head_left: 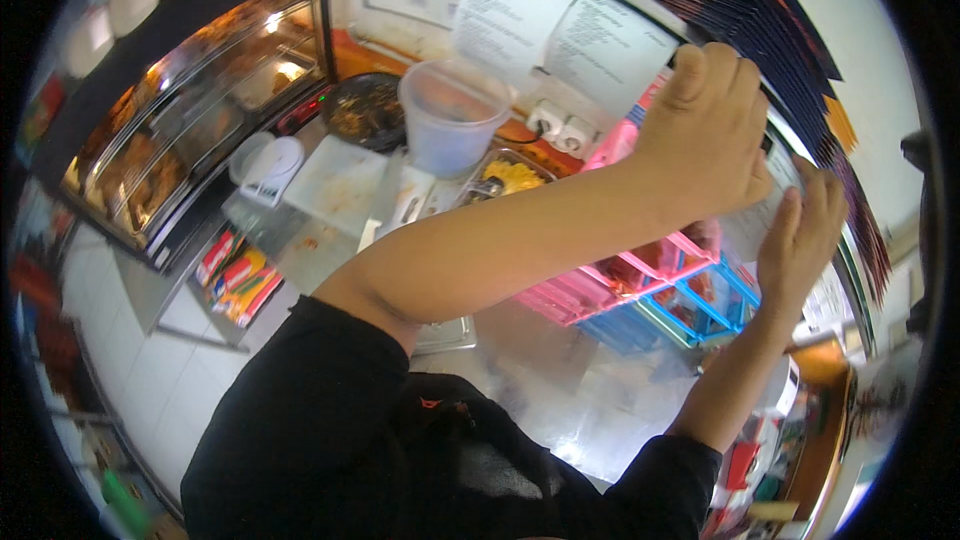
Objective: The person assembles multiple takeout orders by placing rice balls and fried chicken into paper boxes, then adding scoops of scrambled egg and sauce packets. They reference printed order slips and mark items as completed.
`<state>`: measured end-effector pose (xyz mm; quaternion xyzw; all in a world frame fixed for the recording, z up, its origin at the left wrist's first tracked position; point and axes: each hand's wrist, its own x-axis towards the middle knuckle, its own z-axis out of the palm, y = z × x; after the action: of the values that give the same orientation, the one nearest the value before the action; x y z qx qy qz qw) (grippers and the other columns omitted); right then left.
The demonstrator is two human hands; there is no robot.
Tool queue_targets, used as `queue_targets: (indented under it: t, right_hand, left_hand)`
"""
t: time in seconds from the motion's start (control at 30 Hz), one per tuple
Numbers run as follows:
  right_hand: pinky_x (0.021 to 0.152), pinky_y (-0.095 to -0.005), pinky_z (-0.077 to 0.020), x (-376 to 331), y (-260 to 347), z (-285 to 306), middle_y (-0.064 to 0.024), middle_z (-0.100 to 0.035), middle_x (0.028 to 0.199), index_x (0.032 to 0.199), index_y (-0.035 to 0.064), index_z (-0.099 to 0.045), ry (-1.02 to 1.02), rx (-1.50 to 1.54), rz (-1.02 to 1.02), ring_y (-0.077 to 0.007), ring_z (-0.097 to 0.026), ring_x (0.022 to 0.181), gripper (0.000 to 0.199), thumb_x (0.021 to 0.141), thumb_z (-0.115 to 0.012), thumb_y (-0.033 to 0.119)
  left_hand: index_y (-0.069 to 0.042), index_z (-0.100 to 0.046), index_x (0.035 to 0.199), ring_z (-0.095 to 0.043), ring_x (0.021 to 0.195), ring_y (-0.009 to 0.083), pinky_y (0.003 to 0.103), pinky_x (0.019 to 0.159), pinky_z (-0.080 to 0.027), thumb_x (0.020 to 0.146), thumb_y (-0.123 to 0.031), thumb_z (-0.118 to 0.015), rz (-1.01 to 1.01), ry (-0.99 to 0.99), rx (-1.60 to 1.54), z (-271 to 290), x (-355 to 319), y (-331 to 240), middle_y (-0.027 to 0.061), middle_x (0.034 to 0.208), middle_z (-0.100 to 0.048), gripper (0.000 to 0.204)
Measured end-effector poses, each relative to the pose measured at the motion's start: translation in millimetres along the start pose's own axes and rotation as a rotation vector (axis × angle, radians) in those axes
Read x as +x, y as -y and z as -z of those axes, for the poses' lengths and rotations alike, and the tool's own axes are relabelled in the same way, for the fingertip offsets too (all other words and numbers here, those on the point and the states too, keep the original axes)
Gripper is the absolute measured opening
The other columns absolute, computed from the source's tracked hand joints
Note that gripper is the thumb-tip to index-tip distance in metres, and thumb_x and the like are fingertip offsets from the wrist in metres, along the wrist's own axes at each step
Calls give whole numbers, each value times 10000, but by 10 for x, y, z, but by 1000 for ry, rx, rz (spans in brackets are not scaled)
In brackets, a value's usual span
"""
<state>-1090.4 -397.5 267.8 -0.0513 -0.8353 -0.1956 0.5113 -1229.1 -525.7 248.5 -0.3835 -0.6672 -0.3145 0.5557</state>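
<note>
Both arms are raised toward the upper right, where a stack of folded dark cardboard sleeves (745, 5) sits along a shelf edge. My left hand (705, 130) is closed in front of that edge, its fingers curled in; whatever lies inside it is hidden. Lower and further right, my right hand (805, 230) has its thumb apart from bent fingers, close to the edge beside the stack. Contact between that hand and the edge cannot be made out. Below the hands stand pink plastic baskets (565, 295) and blue plastic baskets (625, 328), partly covered by my left forearm.
A lit food warmer (190, 110) stands at the left. Beside it are a black pan (365, 110), a translucent tub (452, 125), a white scale (273, 172), a cutting board (335, 180) and a tray with yellow food (512, 177). Printed sheets (520, 5) hang behind.
</note>
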Motion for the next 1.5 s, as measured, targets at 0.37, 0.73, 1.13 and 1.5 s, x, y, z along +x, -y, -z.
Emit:
queue_targets:
  t: [0.37,0.73,1.13,1.5]
  right_hand:
    - [1074,-498,-438,-522,69,-250,-243,-644,1257,1402,-38,-531,-315,512,-13,-375,-558,1281,658,1038,-368,485]
    - [931,-442,-511,-3245,2803,-1501,-189,-689,1079,1165,29,-656,861,1132,-239,-357,-654,1045,288,908,-645,157]
    - [905,-513,-547,-3620,3831,-1968,-205,-693,1219,1324,108,-576,1148,409,-397,-421,-669,1112,426,918,-595,233]
    - [788,-365,-544,-3125,5721,-1200,-160,-703,977,1222,48,-636,1046,1027,-556,-231,-700,875,313,918,-644,119]
  left_hand:
    - [-90,-703,1048,-562,1183,373,545,1011,-286,760,-409,-593,-56,-280,285,172,-290,15,170,1175,-658,444]
    - [-154,-616,1274,-515,1279,327,563,1030,-372,782,-275,-750,303,846,161,2698,-3870,1283,120,1336,-577,525]
    - [-72,-630,1120,-568,1135,361,486,944,-456,773,-111,-740,1216,606,924,7664,-5942,823,140,1163,-637,366]
    - [-32,-651,1057,-613,1056,365,442,942,-485,801,-55,-736,1315,415,762,10259,-5990,1574,161,1073,-668,271]
